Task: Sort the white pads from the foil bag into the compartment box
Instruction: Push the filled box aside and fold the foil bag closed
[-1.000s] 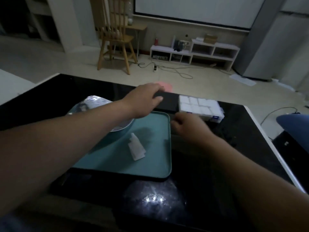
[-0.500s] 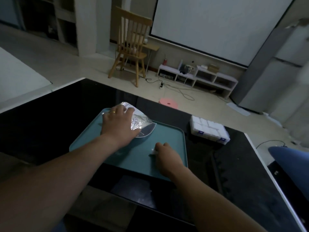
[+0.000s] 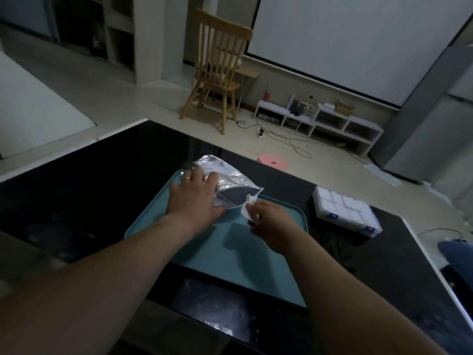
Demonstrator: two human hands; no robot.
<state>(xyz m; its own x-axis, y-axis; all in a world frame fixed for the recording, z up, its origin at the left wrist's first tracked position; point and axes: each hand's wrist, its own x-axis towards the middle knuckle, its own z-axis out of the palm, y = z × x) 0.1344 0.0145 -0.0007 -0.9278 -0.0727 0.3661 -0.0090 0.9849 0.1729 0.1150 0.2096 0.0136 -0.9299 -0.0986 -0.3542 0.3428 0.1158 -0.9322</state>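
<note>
A silver foil bag [image 3: 231, 181] lies at the far end of a teal tray [image 3: 222, 254], its dark mouth facing right. My left hand [image 3: 193, 197], a gold ring on one finger, grips the bag's left side and lifts its open edge. My right hand [image 3: 271, 221] pinches a white pad [image 3: 247, 207] right at the bag's mouth. The clear compartment box [image 3: 345, 211], with white pads in its cells and blue latches on the near side, sits on the black table to the right of the tray.
The black table [image 3: 89, 201] has a white rim; its right edge runs close to the box. Beyond it stand a wooden chair [image 3: 217, 70], a pink stool [image 3: 272, 162], a low white shelf and floor cables. A blue object [image 3: 458, 252] lies at right.
My left hand came back from near the box and took hold of the foil bag. My right hand picked the white pad off the tray and raised it to the bag's mouth. The camera tilted up.
</note>
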